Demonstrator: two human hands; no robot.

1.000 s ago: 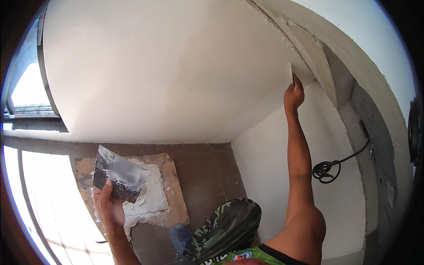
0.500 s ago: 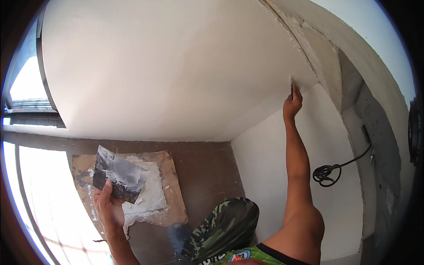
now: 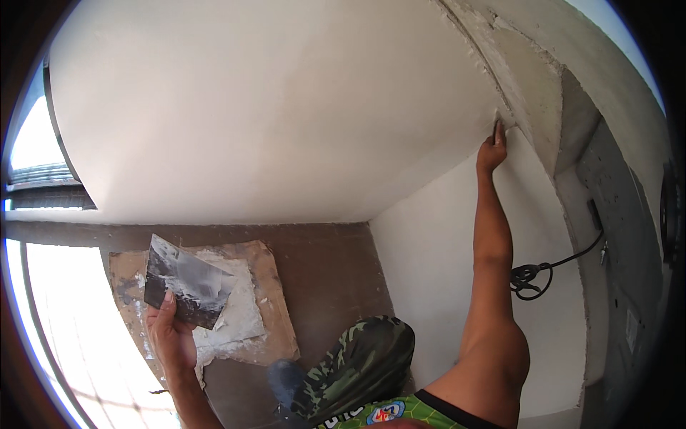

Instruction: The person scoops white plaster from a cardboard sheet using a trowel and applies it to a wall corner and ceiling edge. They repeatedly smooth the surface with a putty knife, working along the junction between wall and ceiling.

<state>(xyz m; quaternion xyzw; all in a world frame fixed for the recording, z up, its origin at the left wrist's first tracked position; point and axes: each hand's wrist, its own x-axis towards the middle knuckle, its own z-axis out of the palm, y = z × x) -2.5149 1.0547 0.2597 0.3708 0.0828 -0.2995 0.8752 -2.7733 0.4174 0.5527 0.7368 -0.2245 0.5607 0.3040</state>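
On the left, my left hand grips the lower edge of a dark flat plate smeared with white plaster, thumb on top. My right arm is stretched far up to the wall corner. There my right hand is closed around a small, thin scraper, whose edge meets the white wall just beside the corner. Most of the scraper is hidden by my fingers, so its full shape does not show.
Below the plate, a plaster-stained cardboard sheet lies on the brown floor. A coiled black cable hangs by the right-hand wall. A rough groove runs along the wall's upper right edge. Bright window openings are at the left. My camouflage-trousered knee is bent below.
My right hand has slid the scraper a little right and up, closer to the wall corner. The left hand still holds the plate in nearly the same place, and the view has shifted slightly.
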